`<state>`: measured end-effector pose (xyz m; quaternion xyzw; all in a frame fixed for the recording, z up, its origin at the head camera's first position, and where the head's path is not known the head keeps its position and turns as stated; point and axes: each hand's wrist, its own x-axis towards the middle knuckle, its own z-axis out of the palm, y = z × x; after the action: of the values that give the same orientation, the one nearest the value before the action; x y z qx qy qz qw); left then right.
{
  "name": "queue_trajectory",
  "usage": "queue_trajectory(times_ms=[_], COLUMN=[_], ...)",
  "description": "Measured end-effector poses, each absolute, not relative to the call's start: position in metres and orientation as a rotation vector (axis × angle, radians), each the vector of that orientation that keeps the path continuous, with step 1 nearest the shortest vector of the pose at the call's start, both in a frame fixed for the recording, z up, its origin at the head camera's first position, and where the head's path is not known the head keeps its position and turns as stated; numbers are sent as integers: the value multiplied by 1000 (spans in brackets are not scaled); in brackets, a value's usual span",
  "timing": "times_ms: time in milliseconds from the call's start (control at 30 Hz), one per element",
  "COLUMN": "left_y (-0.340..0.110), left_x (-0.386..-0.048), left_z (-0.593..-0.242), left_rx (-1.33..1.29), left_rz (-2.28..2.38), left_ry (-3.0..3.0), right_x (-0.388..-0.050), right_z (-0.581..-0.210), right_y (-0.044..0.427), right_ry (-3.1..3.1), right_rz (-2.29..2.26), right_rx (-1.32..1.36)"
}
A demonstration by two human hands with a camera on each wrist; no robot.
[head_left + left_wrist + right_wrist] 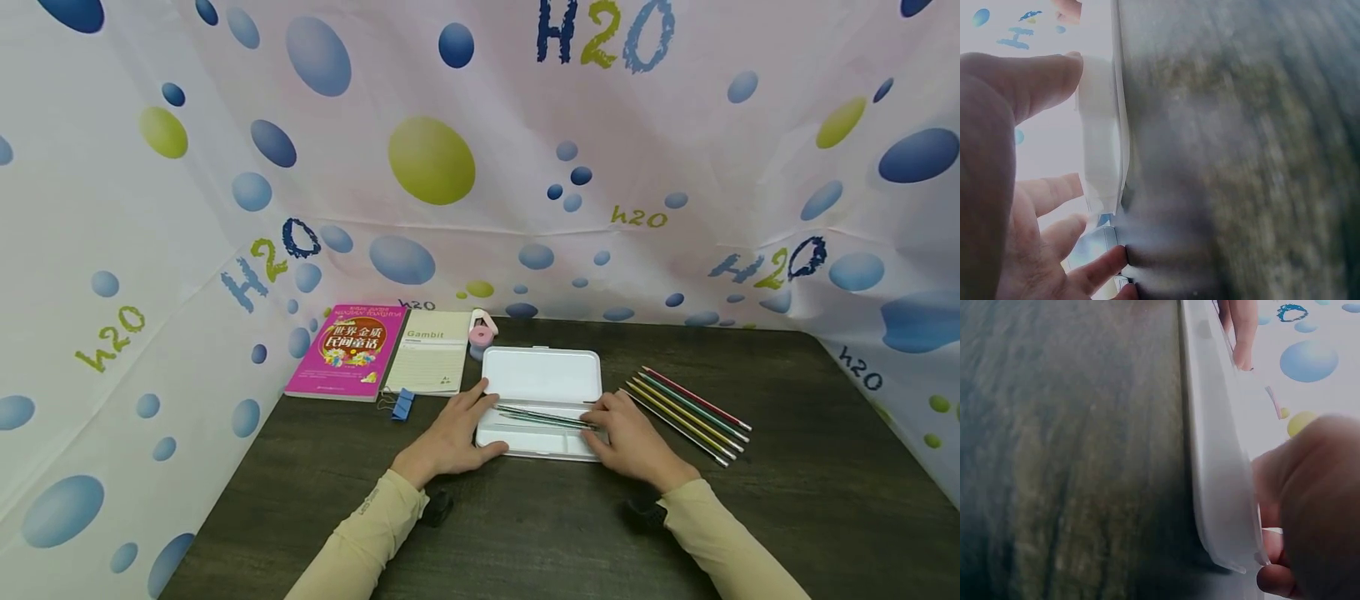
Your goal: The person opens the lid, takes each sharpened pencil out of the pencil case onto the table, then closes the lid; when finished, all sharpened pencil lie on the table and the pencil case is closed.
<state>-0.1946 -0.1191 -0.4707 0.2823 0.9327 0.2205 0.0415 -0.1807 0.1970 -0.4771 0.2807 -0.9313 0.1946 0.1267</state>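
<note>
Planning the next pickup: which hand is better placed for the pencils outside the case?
Probably the right hand, nearer the loose pencils; the left hand is at the opposite end of the white case.

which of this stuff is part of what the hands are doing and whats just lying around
In use: open white case; green pencil-like sticks in it; left hand; right hand; probably the pencil row beside it.

Apparently just lying about: pink book; Gambit notebook; blue binder clip; pink-and-white object.
</note>
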Motion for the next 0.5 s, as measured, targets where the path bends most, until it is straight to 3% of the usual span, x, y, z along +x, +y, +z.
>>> queue_trajectory(times_ms=[500], left_y=[-119], left_x=[-193], left_z=[-470], left_rx=[860], left_rz=[666], left_ry=[2859], right_x=[-185], right_z=[-471], right_y=[205], right_ry=[-2839], right_rz=[715], right_rx=[845])
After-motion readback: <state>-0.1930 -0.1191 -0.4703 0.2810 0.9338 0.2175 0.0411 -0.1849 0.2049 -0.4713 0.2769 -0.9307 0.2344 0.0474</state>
